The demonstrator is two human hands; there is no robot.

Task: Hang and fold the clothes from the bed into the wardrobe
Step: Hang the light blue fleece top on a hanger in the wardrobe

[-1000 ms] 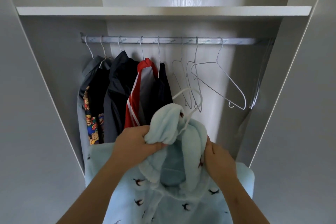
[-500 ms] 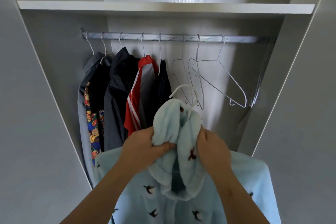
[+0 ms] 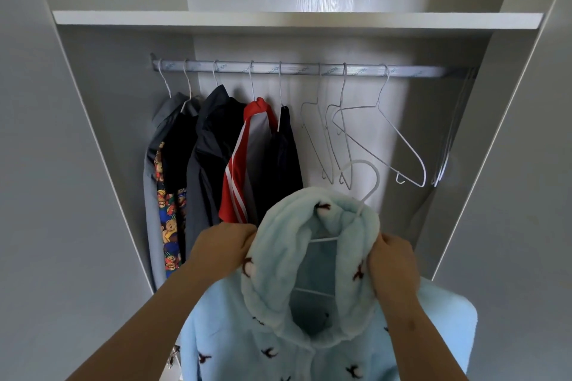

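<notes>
Gripping the pale blue fleece hoodie by its hood, left hand curled into the hood's left rim and right hand pinching the right rim, with the body of the garment hanging between and below both fists. Holding it up before the open wardrobe on a white hanger, hook standing free behind the hood, below the rail, near the empty wire hangers and right of the hung dark jackets.

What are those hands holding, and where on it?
The light blue hoodie: left hand grips the hood's left edge, right hand its right edge.
</notes>
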